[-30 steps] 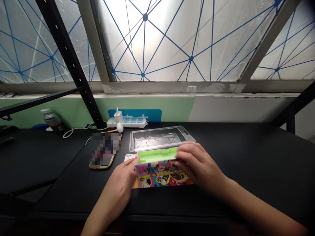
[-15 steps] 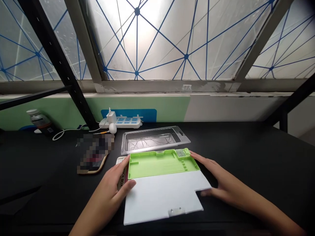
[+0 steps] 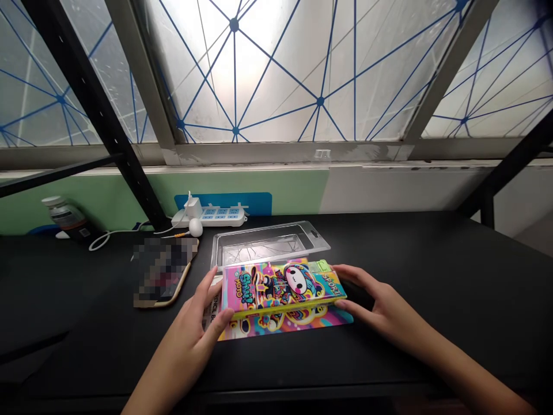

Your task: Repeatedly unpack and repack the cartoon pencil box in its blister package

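A colourful cartoon-printed pencil box (image 3: 279,285) lies closed on the black desk (image 3: 432,288), resting on a matching printed card (image 3: 298,323). My left hand (image 3: 201,325) grips its left end, thumb on the front edge and fingers behind. My right hand (image 3: 380,308) holds the right end, fingers curled along the side. Just behind the box lies a clear plastic packaging tray (image 3: 268,245).
A phone (image 3: 162,271) lies to the left of the box. A white power strip (image 3: 211,216) with a plugged charger and cable sits by the wall. A small bottle (image 3: 64,216) stands at far left. Black shelf struts cross the window.
The box lay open half a second ago, showing its green tray and white lid interior. Now the lid is folded shut and the printed cover faces up. Both hands stay at its ends.
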Action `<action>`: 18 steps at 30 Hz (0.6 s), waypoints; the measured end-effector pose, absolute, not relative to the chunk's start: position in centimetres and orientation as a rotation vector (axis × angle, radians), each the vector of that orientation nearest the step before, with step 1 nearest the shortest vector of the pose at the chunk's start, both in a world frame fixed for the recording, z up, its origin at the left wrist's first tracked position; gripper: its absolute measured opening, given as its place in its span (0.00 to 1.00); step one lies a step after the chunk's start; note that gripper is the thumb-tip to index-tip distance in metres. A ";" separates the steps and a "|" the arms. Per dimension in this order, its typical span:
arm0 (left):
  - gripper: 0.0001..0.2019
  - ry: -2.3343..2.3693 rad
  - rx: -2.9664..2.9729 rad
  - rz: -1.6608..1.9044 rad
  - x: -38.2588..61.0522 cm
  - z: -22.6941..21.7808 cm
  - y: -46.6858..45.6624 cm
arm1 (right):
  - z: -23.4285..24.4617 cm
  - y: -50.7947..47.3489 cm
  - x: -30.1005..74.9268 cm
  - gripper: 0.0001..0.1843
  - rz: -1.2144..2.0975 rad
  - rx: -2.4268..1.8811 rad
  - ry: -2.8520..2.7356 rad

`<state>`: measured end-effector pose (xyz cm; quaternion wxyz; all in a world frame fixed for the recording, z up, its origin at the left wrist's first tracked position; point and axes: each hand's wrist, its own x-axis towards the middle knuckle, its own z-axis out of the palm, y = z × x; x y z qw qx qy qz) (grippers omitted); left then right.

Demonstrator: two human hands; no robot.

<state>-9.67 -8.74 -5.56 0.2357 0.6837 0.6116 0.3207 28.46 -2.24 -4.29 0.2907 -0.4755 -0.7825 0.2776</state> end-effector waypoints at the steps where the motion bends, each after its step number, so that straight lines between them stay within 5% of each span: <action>1: 0.36 1.690 1.880 0.876 -9.5 -5.5 -8.8 | -4.5 -2.3 28.5 0.33 0.700 -1.263 -2.091; 8: 0.23 1.708 1.972 1.368 -8.6 -3.0 -8.4 | -3.7 -2.0 28.5 0.26 0.372 -1.158 -2.044; 13: 0.28 1.766 2.236 1.195 -8.1 0.5 -3.1 | -1.0 3.3 26.5 0.26 0.373 -1.127 -1.939; 18: 0.27 1.892 2.315 1.121 -8.2 -1.3 0.6 | -2.0 8.1 24.7 0.24 0.400 -1.081 -2.029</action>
